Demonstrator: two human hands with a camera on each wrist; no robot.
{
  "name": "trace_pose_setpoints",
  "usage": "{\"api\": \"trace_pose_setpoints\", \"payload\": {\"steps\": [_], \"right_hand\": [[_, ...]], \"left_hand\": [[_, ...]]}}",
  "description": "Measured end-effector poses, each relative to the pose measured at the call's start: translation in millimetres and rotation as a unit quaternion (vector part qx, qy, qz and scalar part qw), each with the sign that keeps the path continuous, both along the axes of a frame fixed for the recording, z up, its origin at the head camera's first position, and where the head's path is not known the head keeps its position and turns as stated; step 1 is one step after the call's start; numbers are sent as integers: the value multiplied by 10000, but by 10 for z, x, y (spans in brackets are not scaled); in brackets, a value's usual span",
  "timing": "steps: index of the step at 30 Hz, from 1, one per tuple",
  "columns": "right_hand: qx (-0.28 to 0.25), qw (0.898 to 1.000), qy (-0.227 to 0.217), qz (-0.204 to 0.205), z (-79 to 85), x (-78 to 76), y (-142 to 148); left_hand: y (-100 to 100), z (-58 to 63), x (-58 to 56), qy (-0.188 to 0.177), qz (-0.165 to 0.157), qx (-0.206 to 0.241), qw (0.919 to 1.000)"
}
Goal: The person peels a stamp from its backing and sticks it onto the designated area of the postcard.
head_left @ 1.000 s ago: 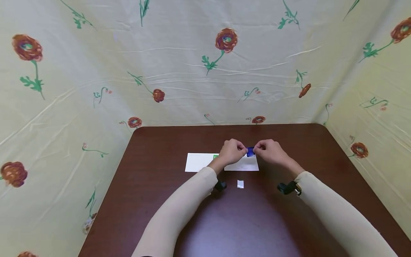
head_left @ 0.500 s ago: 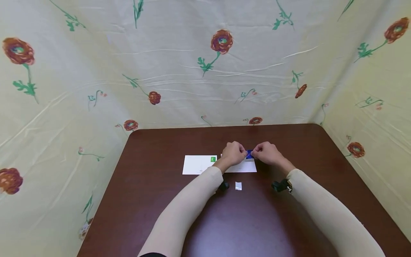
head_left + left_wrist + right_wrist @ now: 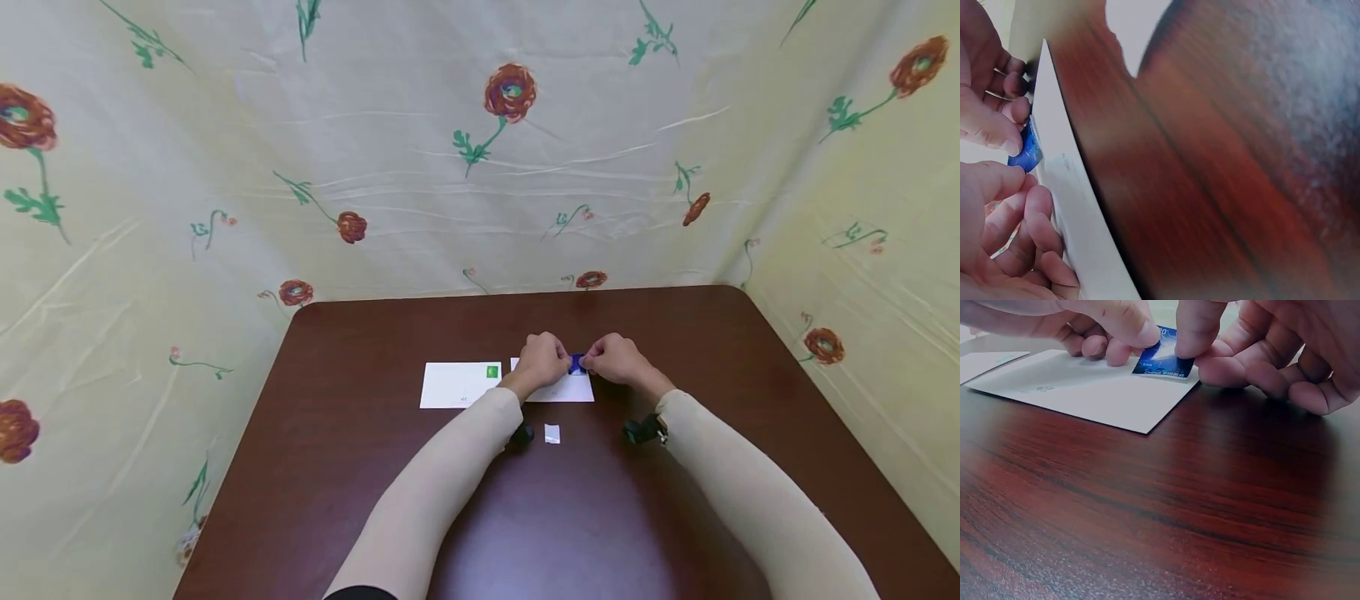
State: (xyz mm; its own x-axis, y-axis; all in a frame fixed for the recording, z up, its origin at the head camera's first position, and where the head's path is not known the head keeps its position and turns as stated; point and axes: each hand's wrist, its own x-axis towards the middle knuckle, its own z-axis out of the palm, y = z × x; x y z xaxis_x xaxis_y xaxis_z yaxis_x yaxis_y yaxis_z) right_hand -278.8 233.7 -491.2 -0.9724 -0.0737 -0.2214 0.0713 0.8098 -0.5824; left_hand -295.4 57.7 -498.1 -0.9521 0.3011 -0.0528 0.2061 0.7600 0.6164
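A small blue stamp (image 3: 1163, 359) with toothed edges is held over the right-hand white card (image 3: 1094, 400), near its far right corner. My left hand (image 3: 543, 360) pinches the stamp's left edge between thumb and finger. On the opposite edge, my right hand (image 3: 618, 360) pinches it with thumb and index finger. In the left wrist view the stamp (image 3: 1027, 153) appears between both sets of fingertips, close to the card's surface. Whether its underside touches the card, I cannot tell. My left hand and wrist cover part of this card.
To the left lies a second white card (image 3: 453, 385) with a green stamp (image 3: 492, 372) at its upper right corner. A small whitish piece of paper (image 3: 552, 434) lies nearer on the brown table (image 3: 360, 467). Flower-patterned sheeting (image 3: 420, 183) hangs around the table.
The head view has shifted slightly, so the scene sits further left. My hands have drawn a little closer together, and the blue stamp shows less between them. Both keep their pinch on it.
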Motion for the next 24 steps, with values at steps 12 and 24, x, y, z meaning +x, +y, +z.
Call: {"api": "trace_pose_setpoints", "payload": {"steps": [12, 24], "right_hand": [[69, 10000, 21, -30, -28, -5, 0], [69, 9999, 72, -53, -34, 5, -21]], "left_hand": [[45, -41, -49, -82, 2, -230, 9997], [62, -15, -44, 38, 31, -497, 9987]]}}
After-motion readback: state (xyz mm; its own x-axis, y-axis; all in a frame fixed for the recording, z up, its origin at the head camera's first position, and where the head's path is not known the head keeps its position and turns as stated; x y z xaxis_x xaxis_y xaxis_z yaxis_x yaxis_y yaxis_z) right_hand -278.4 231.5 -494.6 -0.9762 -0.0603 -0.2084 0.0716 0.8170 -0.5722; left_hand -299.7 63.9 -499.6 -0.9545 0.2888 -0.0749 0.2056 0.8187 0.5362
